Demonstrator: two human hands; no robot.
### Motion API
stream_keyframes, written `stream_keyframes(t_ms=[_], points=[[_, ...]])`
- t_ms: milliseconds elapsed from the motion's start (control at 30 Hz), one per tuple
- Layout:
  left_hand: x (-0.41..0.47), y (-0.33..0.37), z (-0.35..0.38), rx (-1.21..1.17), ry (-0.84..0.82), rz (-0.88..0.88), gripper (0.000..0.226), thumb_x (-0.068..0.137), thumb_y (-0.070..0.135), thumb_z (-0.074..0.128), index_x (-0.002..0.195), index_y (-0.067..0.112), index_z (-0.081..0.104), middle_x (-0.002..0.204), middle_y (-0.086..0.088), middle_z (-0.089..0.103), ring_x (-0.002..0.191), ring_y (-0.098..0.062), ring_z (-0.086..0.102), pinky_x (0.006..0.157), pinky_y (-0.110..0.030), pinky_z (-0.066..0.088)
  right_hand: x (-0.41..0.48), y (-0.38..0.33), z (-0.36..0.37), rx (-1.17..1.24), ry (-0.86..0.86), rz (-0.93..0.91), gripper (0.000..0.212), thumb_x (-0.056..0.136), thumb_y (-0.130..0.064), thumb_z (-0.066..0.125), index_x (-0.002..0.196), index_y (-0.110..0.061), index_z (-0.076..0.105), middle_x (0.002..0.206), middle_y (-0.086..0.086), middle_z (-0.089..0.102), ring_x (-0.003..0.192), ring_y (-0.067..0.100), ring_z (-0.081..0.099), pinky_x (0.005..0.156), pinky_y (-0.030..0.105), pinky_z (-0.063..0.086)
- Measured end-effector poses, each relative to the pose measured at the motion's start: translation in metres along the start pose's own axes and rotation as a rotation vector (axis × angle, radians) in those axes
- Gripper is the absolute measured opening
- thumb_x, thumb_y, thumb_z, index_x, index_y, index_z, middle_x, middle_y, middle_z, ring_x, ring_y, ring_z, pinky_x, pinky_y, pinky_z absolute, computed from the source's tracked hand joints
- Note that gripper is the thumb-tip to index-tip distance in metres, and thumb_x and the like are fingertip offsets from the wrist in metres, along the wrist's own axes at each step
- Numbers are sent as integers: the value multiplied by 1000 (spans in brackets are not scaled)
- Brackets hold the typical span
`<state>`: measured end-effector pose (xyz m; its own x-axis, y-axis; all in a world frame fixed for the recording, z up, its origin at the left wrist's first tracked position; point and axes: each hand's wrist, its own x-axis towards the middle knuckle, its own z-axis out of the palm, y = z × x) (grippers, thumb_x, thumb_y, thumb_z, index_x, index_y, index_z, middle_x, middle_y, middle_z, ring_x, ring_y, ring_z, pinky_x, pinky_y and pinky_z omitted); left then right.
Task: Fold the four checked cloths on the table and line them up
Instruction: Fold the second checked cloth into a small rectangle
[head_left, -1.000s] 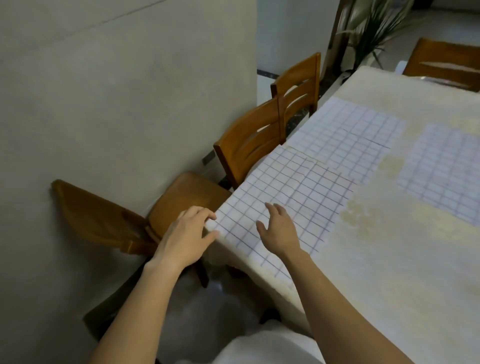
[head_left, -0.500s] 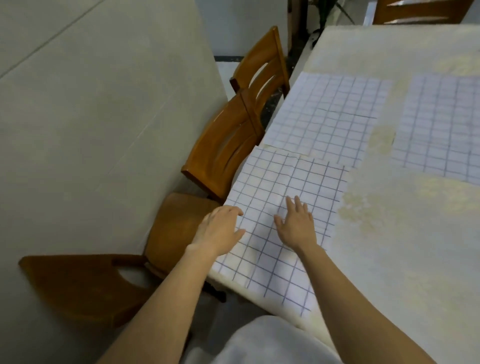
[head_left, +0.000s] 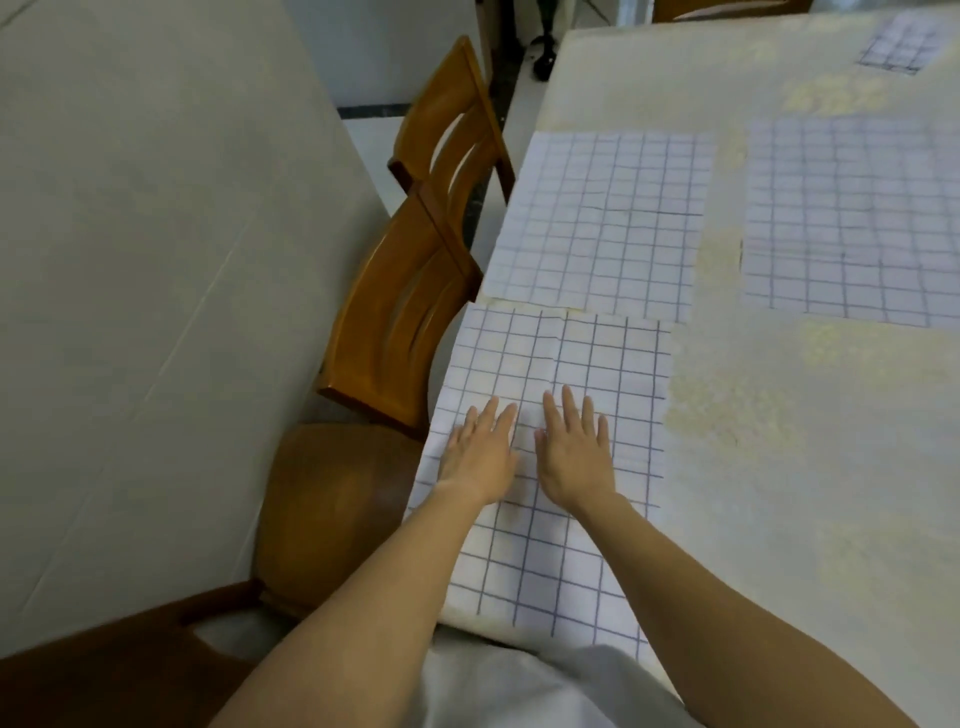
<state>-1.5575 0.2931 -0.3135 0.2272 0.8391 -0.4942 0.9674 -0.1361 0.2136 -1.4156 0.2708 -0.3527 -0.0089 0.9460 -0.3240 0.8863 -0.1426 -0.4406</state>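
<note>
The nearest checked cloth (head_left: 561, 364) lies spread out at the near left edge of the table (head_left: 805, 467), with its lower end at the table edge in front of me. A light crease runs along its middle, but as far as I can see it is one flat layer and not yet folded. I have both hands on it, side by side. My left hand (head_left: 480, 452) and my right hand (head_left: 574, 457) are flat, with straight fingers pressing on the fabric, and they grip nothing.

Just beyond it, the second checked cloth (head_left: 602, 218) lies flat, almost touching the first. The third checked cloth (head_left: 852, 223) lies to the right of the second, with a strip of bare table between them. Only a corner of the fourth checked cloth (head_left: 904, 41) shows at the far right, so I cannot tell its state.

I judge that the task is at its beginning: nothing looks folded and nothing is lined up. Two wooden chairs (head_left: 400, 322) stand at the left side of the table, against the wall (head_left: 156, 260).
</note>
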Motion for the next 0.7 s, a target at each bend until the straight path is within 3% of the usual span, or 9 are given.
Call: stream_keyframes(t_ms=[100, 233, 400, 700], points=[[21, -15, 4, 5, 68, 54, 67, 109, 38, 38, 163, 28, 0, 171, 2, -11, 157, -24, -10, 128, -43, 6, 10, -8, 8, -20, 14, 31, 60, 109, -40, 15, 160, -21, -11, 167, 5, -18, 153, 32, -19, 125, 50, -6], [46, -38, 17, -54, 21, 80, 69, 108, 48, 33, 162, 31, -5, 170, 1, -18, 155, -24, -19, 128, -45, -2, 9, 1, 25, -101, -42, 171, 68, 104, -59, 9, 157, -29, -21, 162, 4, -33, 148, 34, -30, 122, 53, -13], [60, -46, 53, 65, 69, 167, 73, 104, 63, 7, 156, 26, -28, 161, -6, -40, 148, -32, -36, 123, -52, -16, 3, 13, 33, -197, -46, 202, 69, 99, -70, 1, 152, -38, -29, 159, -5, -39, 145, 25, -39, 122, 51, -17], [60, -44, 71, 95, 196, 162, 77, 99, 65, -2, 160, 22, -19, 166, -9, -28, 152, -35, -27, 125, -58, -5, 0, 21, 33, -208, -13, 224, 69, 99, -71, 2, 151, -39, -30, 159, -9, -39, 144, 24, -41, 122, 51, -16]])
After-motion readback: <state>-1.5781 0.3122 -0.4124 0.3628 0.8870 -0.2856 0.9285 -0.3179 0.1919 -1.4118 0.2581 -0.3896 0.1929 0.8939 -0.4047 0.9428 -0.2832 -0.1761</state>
